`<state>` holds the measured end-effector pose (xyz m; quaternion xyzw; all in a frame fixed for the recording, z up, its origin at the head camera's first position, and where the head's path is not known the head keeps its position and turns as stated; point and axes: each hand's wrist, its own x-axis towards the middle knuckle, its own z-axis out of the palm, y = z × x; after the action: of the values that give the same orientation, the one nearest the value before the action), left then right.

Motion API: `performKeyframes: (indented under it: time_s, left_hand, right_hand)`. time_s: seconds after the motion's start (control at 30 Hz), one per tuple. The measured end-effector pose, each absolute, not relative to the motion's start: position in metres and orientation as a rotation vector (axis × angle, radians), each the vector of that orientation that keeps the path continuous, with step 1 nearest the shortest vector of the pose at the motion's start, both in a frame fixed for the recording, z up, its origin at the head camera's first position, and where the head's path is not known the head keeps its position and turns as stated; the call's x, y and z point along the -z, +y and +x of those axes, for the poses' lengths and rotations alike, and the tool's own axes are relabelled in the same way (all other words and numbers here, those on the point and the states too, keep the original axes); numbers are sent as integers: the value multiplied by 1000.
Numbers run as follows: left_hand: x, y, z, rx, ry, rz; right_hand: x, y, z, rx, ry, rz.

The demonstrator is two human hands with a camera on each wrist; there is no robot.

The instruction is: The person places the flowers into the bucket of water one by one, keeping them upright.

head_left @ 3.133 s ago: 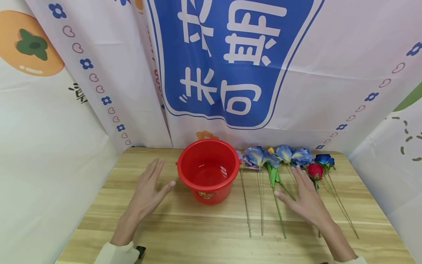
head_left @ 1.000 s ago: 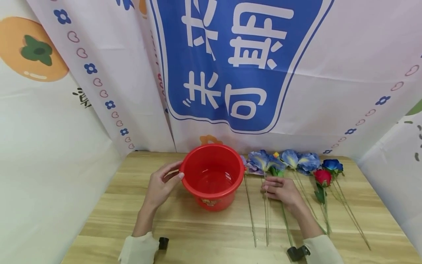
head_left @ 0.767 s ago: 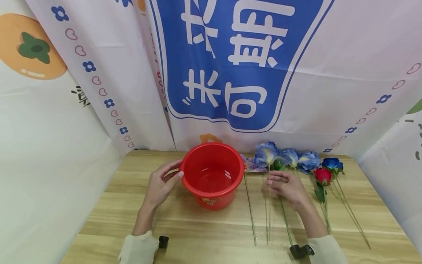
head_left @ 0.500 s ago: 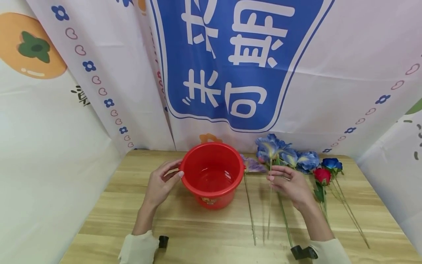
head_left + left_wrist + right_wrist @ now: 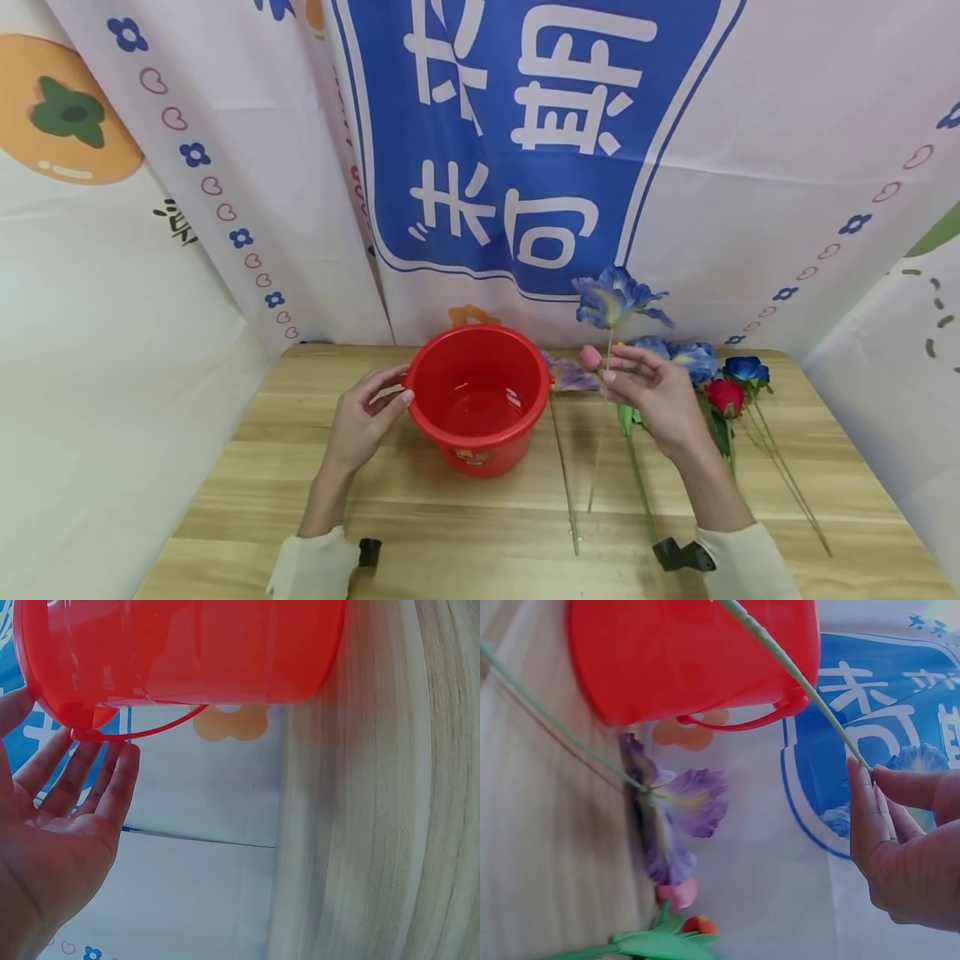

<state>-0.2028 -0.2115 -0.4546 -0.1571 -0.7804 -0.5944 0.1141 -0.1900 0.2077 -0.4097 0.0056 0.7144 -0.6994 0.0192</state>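
Note:
My right hand (image 5: 663, 408) pinches the thin stem of a blue artificial iris (image 5: 613, 300) between thumb and fingers. The bloom is raised above the table's back edge, and the stem (image 5: 780, 660) slants down past the bucket in the right wrist view. A red plastic bucket (image 5: 483, 460) stands upright on the table, with nothing seen inside. At its left side my left hand (image 5: 358, 425) touches the rim, the fingers fairly straight. In the left wrist view the fingertips of that hand (image 5: 67, 817) meet the bucket (image 5: 210, 652) near its handle joint.
Right of the bucket lie a purple iris (image 5: 573, 375), a pink bud (image 5: 591, 358), another blue iris (image 5: 697, 362), a red rose (image 5: 726, 397) and a blue rose (image 5: 746, 369). Their stems point toward the wooden table's (image 5: 465, 533) front. Printed cloth (image 5: 300, 167) hangs behind.
My right hand has moved left to the blue iris, gripped its stem and lifted it up off the table. My left hand has come against the bucket rim and stays there.

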Motion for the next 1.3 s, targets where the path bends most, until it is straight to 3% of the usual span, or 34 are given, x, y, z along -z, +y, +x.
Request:
performKeyframes:
  time_s: [0.93, 1.3]
  left_hand:
    - [456, -212, -203, 1738, -2306, -460]
    - [456, -213, -203, 1753, -2299, -459]
  right_hand:
    - [335, 165, -209, 2195, 2382, -192]
    - [324, 149, -217, 2311, 2293, -262]
